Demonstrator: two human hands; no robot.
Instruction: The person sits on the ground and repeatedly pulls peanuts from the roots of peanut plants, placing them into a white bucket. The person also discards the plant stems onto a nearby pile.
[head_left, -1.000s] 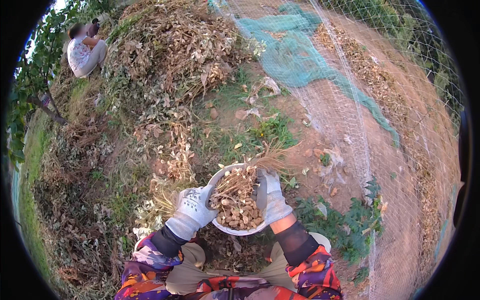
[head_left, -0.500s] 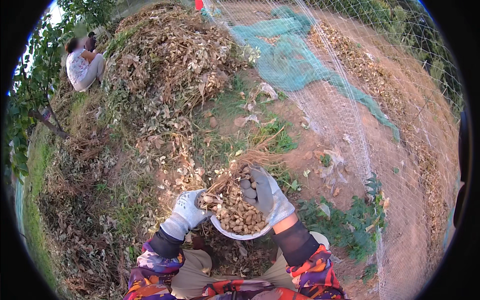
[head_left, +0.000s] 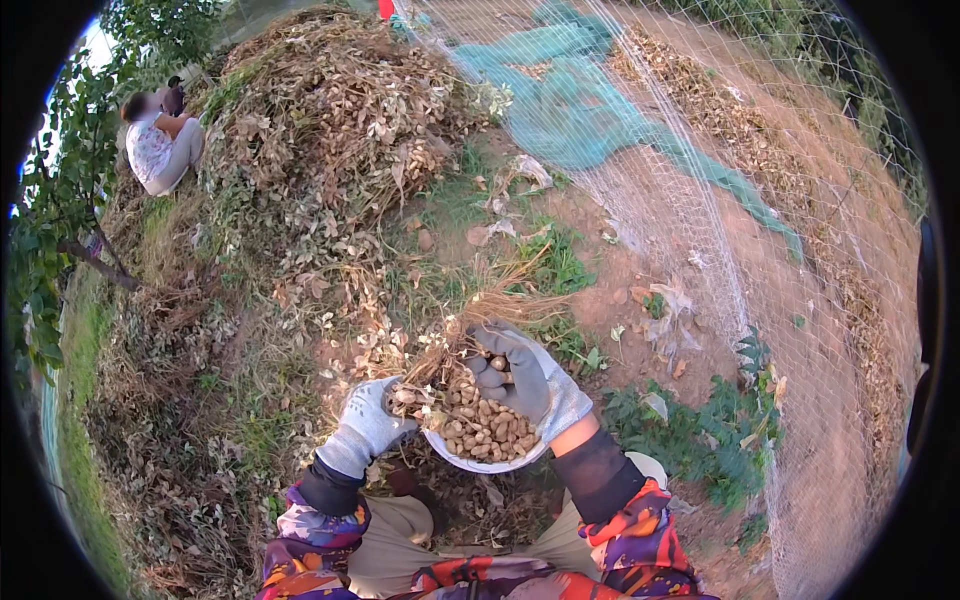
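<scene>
A white bowl [head_left: 482, 466] filled with peanuts in their shells [head_left: 488, 432] sits in front of my knees. Over its far side lies a bunch of dried peanut plants [head_left: 440, 362], with roots and stems trailing away to the far right. My left hand [head_left: 375, 418], in a grey-white glove, is closed round the bunch at the bowl's left side. My right hand [head_left: 528, 375], gloved the same way with grey-coated fingers, curls over the bowl's right side. Its fingertips close on peanuts at the plant's edge.
A large heap of dried peanut plants [head_left: 330, 120] rises ahead. A person [head_left: 160, 145] sits at the far left near a tree [head_left: 70, 190]. Green netting [head_left: 570, 105] and white mesh [head_left: 690, 235] stretch along the right. Green weeds [head_left: 690, 440] grow at my right.
My right hand has shifted slightly, its fingers curling closer over the peanuts. The left hand keeps its grip on the plants. The view has tilted a little.
</scene>
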